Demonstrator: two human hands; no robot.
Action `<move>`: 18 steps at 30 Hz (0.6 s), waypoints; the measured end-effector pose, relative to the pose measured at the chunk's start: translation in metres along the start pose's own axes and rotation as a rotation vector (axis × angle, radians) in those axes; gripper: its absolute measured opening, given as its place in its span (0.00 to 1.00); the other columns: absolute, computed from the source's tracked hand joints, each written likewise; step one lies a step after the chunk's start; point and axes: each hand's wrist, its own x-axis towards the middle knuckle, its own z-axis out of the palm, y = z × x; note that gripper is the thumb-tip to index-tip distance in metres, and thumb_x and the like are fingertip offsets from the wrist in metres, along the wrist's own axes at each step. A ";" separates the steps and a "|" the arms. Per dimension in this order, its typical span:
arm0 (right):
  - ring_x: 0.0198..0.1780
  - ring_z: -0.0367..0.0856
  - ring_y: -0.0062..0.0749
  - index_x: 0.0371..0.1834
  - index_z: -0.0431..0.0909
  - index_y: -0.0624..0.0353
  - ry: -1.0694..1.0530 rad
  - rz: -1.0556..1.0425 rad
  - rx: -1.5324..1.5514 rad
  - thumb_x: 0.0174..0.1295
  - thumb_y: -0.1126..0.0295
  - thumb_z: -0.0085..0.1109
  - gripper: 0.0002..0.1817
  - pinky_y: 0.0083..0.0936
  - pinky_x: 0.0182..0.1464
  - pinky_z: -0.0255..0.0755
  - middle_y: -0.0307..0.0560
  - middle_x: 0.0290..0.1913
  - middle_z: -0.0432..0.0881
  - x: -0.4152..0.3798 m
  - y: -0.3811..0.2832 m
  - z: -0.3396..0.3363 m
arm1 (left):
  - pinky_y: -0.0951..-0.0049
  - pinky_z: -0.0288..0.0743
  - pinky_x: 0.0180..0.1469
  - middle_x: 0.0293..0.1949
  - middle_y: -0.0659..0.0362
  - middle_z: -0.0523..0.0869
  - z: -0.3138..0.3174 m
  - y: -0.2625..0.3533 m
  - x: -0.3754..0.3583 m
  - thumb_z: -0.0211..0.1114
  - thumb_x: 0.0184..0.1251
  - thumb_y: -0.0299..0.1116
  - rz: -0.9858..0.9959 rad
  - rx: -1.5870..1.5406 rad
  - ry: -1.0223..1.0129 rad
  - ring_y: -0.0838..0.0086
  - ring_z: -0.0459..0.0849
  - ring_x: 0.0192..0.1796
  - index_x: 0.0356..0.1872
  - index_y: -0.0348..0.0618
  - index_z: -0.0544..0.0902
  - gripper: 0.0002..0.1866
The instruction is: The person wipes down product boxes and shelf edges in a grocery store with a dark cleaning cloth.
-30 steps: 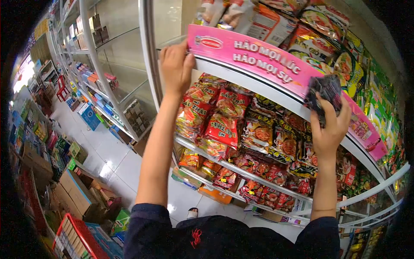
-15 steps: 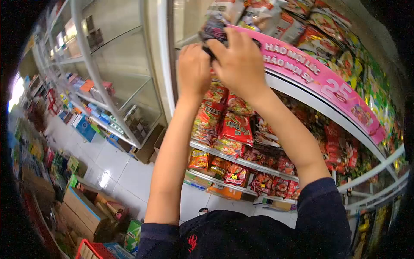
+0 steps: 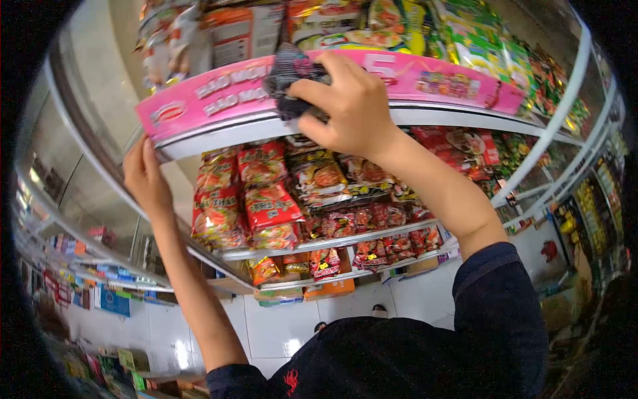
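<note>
My right hand (image 3: 352, 110) is closed on a bunched dark cloth (image 3: 292, 76) with grey and pink patches. The cloth lies against the pink printed strip (image 3: 452, 85) along the front of a white-edged shelf (image 3: 252, 130). Over at the strip's left end, my left hand (image 3: 147, 179) has its fingers bent around the shelf's front corner. Part of the lettering on the strip is covered by the cloth and my right hand. Directly below are red noodle packets (image 3: 272, 205) in stacks.
Larger food packets (image 3: 246, 33) stand on the shelf above the strip. Smaller packets (image 3: 325, 263) fill a low shelf. White rack posts (image 3: 555, 126) rise at the right, and a glass-sided rack is at the left. White floor tiles (image 3: 279, 322) show underneath.
My hands were together on the cloth at the strip's left end. Now my left hand is on the shelf corner, and my right hand has carried the cloth rightward along the strip. The view has turned.
</note>
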 end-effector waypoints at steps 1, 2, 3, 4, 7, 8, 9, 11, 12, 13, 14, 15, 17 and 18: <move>0.35 0.76 0.43 0.27 0.77 0.51 0.014 0.008 -0.024 0.35 0.64 0.58 0.12 0.32 0.33 0.72 0.55 0.38 0.75 -0.008 0.013 -0.014 | 0.73 0.67 0.47 0.39 0.51 0.81 0.001 -0.001 -0.001 0.52 0.63 0.32 -0.017 0.004 0.012 0.68 0.77 0.41 0.41 0.35 0.79 0.12; 0.35 0.76 0.43 0.26 0.77 0.51 0.037 0.004 -0.062 0.34 0.65 0.59 0.12 0.32 0.32 0.72 0.53 0.37 0.74 -0.017 0.024 -0.027 | 0.73 0.68 0.46 0.39 0.51 0.81 0.003 -0.004 -0.001 0.52 0.63 0.32 -0.034 0.008 0.024 0.68 0.77 0.41 0.41 0.35 0.79 0.13; 0.34 0.75 0.42 0.26 0.77 0.51 -0.004 0.054 -0.082 0.34 0.65 0.59 0.12 0.32 0.32 0.72 0.52 0.36 0.74 -0.026 0.034 -0.044 | 0.74 0.68 0.45 0.39 0.52 0.81 0.005 -0.013 -0.001 0.52 0.63 0.32 0.003 0.004 0.040 0.70 0.77 0.40 0.41 0.34 0.79 0.12; 0.34 0.75 0.42 0.26 0.77 0.51 -0.045 0.103 -0.100 0.33 0.65 0.59 0.12 0.32 0.32 0.72 0.51 0.35 0.74 -0.034 0.043 -0.061 | 0.75 0.68 0.45 0.38 0.52 0.81 0.006 -0.018 -0.002 0.52 0.64 0.31 -0.090 -0.047 0.038 0.71 0.78 0.40 0.41 0.33 0.79 0.12; 0.33 0.74 0.42 0.26 0.77 0.51 0.041 0.096 -0.231 0.32 0.67 0.58 0.12 0.33 0.33 0.71 0.50 0.34 0.73 -0.068 0.083 -0.103 | 0.77 0.68 0.44 0.38 0.52 0.81 0.006 -0.021 -0.003 0.52 0.65 0.31 -0.063 0.019 0.050 0.73 0.77 0.38 0.41 0.32 0.78 0.13; 0.34 0.74 0.43 0.27 0.77 0.51 0.057 0.119 -0.265 0.33 0.67 0.58 0.12 0.34 0.33 0.71 0.51 0.34 0.73 -0.083 0.098 -0.118 | 0.77 0.68 0.44 0.38 0.52 0.81 0.007 -0.025 -0.003 0.52 0.65 0.31 -0.054 0.018 0.058 0.73 0.77 0.38 0.42 0.31 0.77 0.13; 0.34 0.74 0.45 0.28 0.77 0.52 0.083 0.120 -0.337 0.33 0.67 0.57 0.13 0.35 0.36 0.70 0.52 0.34 0.73 -0.097 0.114 -0.134 | 0.77 0.68 0.44 0.39 0.51 0.80 0.010 -0.015 -0.004 0.51 0.65 0.31 -0.028 0.077 0.097 0.72 0.77 0.39 0.42 0.31 0.77 0.13; 0.36 0.74 0.48 0.30 0.77 0.53 0.140 0.162 -0.513 0.34 0.68 0.56 0.14 0.36 0.40 0.69 0.53 0.35 0.73 -0.128 0.148 -0.169 | 0.78 0.69 0.37 0.37 0.53 0.80 0.016 -0.013 -0.005 0.51 0.65 0.33 0.056 0.134 0.132 0.75 0.75 0.34 0.43 0.32 0.77 0.14; 0.37 0.74 0.49 0.31 0.77 0.54 0.171 0.208 -0.616 0.35 0.69 0.55 0.14 0.37 0.42 0.68 0.54 0.36 0.73 -0.146 0.165 -0.188 | 0.79 0.69 0.34 0.36 0.53 0.80 0.016 -0.019 -0.004 0.50 0.66 0.34 0.148 0.210 0.145 0.76 0.74 0.32 0.43 0.32 0.77 0.14; 0.38 0.74 0.50 0.32 0.77 0.55 0.208 0.338 -0.647 0.37 0.69 0.55 0.14 0.36 0.43 0.68 0.54 0.37 0.73 -0.165 0.183 -0.209 | 0.79 0.69 0.33 0.36 0.54 0.79 0.015 -0.026 -0.005 0.50 0.66 0.34 0.072 0.190 0.134 0.76 0.74 0.32 0.43 0.32 0.77 0.15; 0.39 0.74 0.50 0.33 0.77 0.56 0.247 0.467 -0.674 0.40 0.69 0.54 0.14 0.35 0.44 0.68 0.55 0.38 0.74 -0.184 0.203 -0.231 | 0.79 0.68 0.31 0.36 0.54 0.79 0.015 -0.030 -0.006 0.50 0.66 0.34 -0.004 0.171 0.124 0.76 0.73 0.31 0.43 0.32 0.77 0.15; 0.40 0.74 0.49 0.35 0.77 0.57 0.273 0.594 -0.665 0.42 0.68 0.54 0.14 0.34 0.45 0.68 0.54 0.39 0.75 -0.198 0.225 -0.255 | 0.78 0.69 0.33 0.37 0.54 0.79 0.018 -0.028 -0.006 0.50 0.66 0.35 0.017 0.105 0.163 0.75 0.74 0.32 0.43 0.32 0.77 0.15; 0.42 0.75 0.48 0.37 0.77 0.59 0.295 0.726 -0.662 0.45 0.67 0.53 0.15 0.34 0.45 0.68 0.54 0.39 0.76 -0.209 0.244 -0.281 | 0.76 0.70 0.38 0.38 0.52 0.80 0.015 -0.035 -0.004 0.50 0.66 0.35 0.058 0.201 0.154 0.72 0.76 0.37 0.43 0.32 0.77 0.16; 0.42 0.75 0.47 0.38 0.77 0.59 0.165 0.781 -0.641 0.45 0.65 0.54 0.16 0.32 0.45 0.68 0.53 0.39 0.77 -0.197 0.240 -0.285 | 0.75 0.70 0.40 0.39 0.52 0.80 0.015 -0.038 -0.004 0.50 0.66 0.36 0.080 0.191 0.161 0.71 0.77 0.38 0.43 0.32 0.77 0.16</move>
